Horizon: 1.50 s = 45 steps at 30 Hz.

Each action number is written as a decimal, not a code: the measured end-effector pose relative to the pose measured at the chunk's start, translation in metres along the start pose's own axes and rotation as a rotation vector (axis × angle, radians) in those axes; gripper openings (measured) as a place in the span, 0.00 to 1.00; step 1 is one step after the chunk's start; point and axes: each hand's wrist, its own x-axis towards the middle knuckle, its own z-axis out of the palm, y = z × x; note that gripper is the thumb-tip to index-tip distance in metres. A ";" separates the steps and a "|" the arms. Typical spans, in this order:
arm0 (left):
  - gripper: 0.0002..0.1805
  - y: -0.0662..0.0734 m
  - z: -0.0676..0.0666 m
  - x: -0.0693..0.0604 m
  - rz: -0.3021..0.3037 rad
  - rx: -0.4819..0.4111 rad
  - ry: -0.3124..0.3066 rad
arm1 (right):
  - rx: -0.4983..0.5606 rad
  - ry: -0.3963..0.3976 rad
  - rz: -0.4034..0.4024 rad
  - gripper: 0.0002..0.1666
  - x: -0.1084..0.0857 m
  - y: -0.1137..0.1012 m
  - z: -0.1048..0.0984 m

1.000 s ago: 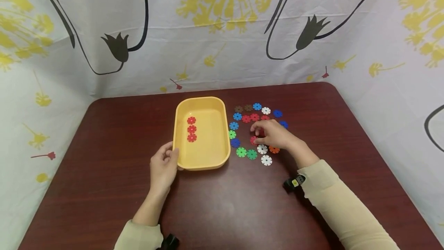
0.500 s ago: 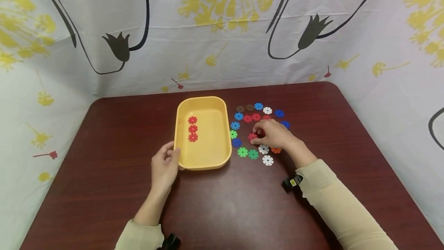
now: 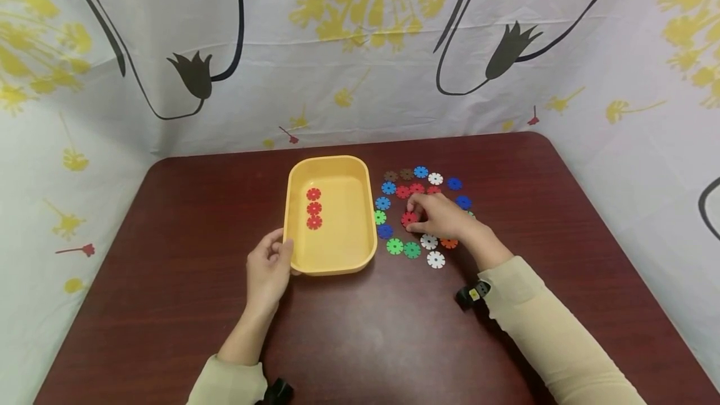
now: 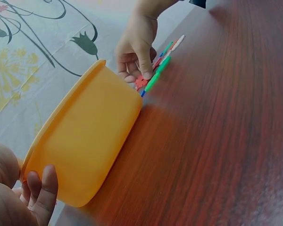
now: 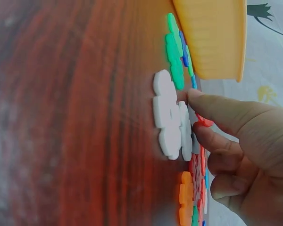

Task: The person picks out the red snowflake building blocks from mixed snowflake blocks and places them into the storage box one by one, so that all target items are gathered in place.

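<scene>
The left hand grips the lower left rim of a yellow tray, thumb on the rim, as the left wrist view also shows at the tray's side. Three red notched discs lie in a column inside. Right of the tray, the right hand pinches a red disc between thumb and fingers. In the left wrist view that red disc is tilted at the fingertips, near the tray's far end. White discs lie beside the right hand in the right wrist view.
Around the right hand lie several discs: brown, blue, green, white and orange. The dark red tabletop ends at a back edge before a patterned white cloth.
The right hand's thumb and fingers have closed on the red disc, which has shifted slightly up and left. The left hand keeps its grip on the tray.
</scene>
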 end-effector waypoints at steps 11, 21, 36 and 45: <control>0.20 0.002 0.000 0.002 -0.012 0.007 0.002 | -0.005 -0.009 -0.060 0.20 0.001 0.000 0.000; 0.22 0.001 0.001 0.004 -0.022 0.018 -0.009 | 0.029 0.087 -0.069 0.18 0.006 -0.006 -0.003; 0.20 -0.001 0.001 0.001 -0.022 0.021 -0.007 | 0.128 0.202 -0.126 0.21 0.021 -0.036 -0.006; 0.20 -0.001 0.000 0.000 -0.012 0.021 -0.008 | 0.129 0.300 -0.246 0.20 0.035 -0.061 -0.004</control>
